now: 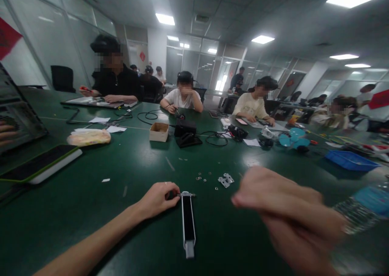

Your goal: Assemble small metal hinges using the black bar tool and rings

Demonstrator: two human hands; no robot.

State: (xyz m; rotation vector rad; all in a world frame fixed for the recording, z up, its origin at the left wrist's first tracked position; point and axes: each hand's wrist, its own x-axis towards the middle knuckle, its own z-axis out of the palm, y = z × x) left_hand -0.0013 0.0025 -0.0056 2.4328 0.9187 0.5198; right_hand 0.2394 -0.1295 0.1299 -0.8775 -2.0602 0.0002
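Observation:
My left hand (162, 199) rests on the green table with thumb and fingertips pinching the left end of a thin screw (178, 194). That screw runs crosswise at the top of a long bar with white edges and a black face (188, 217), which lies flat, its pale narrow end toward me. My right hand (282, 205) is blurred, raised over the table to the right, with fingers curled together; whatever they may hold is hidden. Between the hands, farther off, lie small silver metal brackets (225, 180) and several tiny nuts or washers (199, 178).
At left are a black panel with green edging (39, 162) and a plastic-wrapped item (89, 137). A small open box (159, 132) and a black device (185, 130) stand ahead. Right are blue fan blades (294, 138), a blue tray (351, 160) and a water bottle (364, 205). People sit across.

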